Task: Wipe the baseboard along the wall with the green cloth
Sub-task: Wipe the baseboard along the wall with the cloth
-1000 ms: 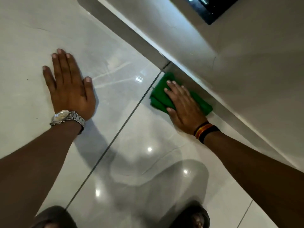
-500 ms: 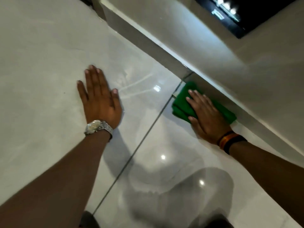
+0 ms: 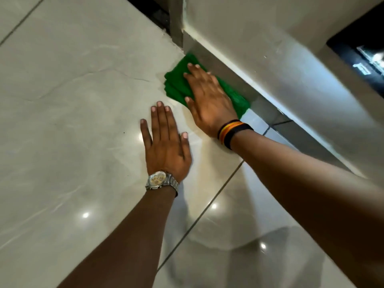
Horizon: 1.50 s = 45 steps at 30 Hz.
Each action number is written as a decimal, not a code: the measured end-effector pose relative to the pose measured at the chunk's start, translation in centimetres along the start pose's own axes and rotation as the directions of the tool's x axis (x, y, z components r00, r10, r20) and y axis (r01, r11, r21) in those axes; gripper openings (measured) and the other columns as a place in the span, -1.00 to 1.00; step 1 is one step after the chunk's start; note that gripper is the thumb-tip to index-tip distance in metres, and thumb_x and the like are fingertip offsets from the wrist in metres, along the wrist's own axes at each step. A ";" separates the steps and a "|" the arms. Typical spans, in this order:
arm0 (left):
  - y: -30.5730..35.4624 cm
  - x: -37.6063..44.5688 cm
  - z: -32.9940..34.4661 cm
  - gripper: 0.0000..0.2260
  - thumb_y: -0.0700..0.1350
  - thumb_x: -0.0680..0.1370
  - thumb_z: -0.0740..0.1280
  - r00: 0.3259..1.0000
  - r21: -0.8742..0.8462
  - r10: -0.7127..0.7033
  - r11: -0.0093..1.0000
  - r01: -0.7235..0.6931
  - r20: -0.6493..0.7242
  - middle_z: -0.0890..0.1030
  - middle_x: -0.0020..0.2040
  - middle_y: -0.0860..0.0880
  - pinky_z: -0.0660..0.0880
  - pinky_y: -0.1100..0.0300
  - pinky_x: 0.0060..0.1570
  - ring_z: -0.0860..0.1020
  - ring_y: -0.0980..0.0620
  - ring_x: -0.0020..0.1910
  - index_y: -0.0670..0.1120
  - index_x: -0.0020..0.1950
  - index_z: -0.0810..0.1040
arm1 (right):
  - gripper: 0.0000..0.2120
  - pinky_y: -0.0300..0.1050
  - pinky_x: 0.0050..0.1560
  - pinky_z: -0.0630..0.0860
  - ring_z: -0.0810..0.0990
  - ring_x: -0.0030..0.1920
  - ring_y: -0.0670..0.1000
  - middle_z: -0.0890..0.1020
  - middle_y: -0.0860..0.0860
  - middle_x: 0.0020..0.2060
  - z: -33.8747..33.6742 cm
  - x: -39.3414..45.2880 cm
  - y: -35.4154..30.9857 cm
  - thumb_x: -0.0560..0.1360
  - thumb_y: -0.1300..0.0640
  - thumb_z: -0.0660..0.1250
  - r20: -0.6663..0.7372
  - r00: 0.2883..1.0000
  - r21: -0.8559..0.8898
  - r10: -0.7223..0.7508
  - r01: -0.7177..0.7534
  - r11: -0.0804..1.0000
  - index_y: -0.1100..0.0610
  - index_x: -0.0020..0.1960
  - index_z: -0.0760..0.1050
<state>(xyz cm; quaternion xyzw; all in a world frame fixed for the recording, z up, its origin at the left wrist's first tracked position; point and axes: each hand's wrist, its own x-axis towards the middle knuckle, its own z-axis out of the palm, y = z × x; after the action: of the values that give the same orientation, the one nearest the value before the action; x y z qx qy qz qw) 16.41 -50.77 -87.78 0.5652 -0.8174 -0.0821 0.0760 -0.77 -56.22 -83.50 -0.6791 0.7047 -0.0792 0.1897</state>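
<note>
The cloth (image 3: 176,86) is a plain bright green. The baseboard (image 3: 226,69) is a dull grey, under a pale beige-grey wall (image 3: 270,34). The floor (image 3: 72,100) is glossy cream-grey tile with faint marble veining and thin dark grout lines. The watch (image 3: 160,180) is silver with a pale gold face. The wristband (image 3: 232,130) is black with orange and yellow stripes.
</note>
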 end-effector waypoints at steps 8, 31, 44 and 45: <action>0.4 0.0 -0.3 -0.36 0.03 0.73 0.01 1.000 -0.030 -0.022 0.999 0.022 0.020 0.05 0.77 -0.26 -0.06 -0.29 0.71 0.01 -0.21 0.77 -0.29 0.75 0.06 | -0.44 0.11 0.68 -0.05 0.02 0.67 0.08 0.09 0.10 0.66 -0.9 -4.8 2.0 0.69 -0.02 0.11 0.059 0.997 -0.041 0.047 -0.045 0.998 0.14 0.62 0.12; -0.1 -0.3 -0.3 -0.35 0.02 0.72 0.06 0.999 -0.074 0.005 0.997 -0.002 0.046 0.06 0.76 -0.26 -0.11 -0.27 0.72 0.01 -0.21 0.76 -0.29 0.75 0.07 | -0.35 -0.12 0.65 -0.10 0.03 0.67 0.01 0.12 -0.01 0.66 -1.1 -0.7 0.4 0.60 0.41 0.12 0.075 0.997 0.116 0.025 -0.033 0.993 0.05 0.63 0.15; 1.7 -14.2 -20.1 -0.39 0.00 0.72 0.04 0.986 -0.185 0.043 0.983 -0.012 0.163 0.14 0.75 -0.22 -0.15 -0.09 0.72 0.13 -0.21 0.74 -0.24 0.73 0.17 | -0.35 -0.11 0.59 0.11 0.31 0.58 0.19 0.31 0.17 0.58 -16.1 -27.3 0.8 0.49 0.52 0.13 0.236 0.696 0.164 0.678 -0.716 0.678 0.22 0.55 0.32; 2.2 -14.1 -22.7 -0.39 0.01 0.72 0.04 0.986 -0.199 0.049 0.980 -0.017 0.160 0.12 0.76 -0.22 -0.14 -0.09 0.71 0.11 -0.20 0.74 -0.24 0.74 0.16 | -0.35 -0.14 0.58 0.10 0.32 0.58 0.19 0.33 0.17 0.57 -17.8 -27.8 -1.1 0.48 0.54 0.11 0.205 0.728 0.168 0.655 -0.685 0.709 0.23 0.54 0.34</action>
<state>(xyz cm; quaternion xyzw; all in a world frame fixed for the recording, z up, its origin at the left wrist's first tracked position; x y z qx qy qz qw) 24.24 -37.93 -65.63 0.5325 -0.8180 -0.2075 0.0652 -6.27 -31.47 -62.41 -0.3531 0.8749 -0.0422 0.3288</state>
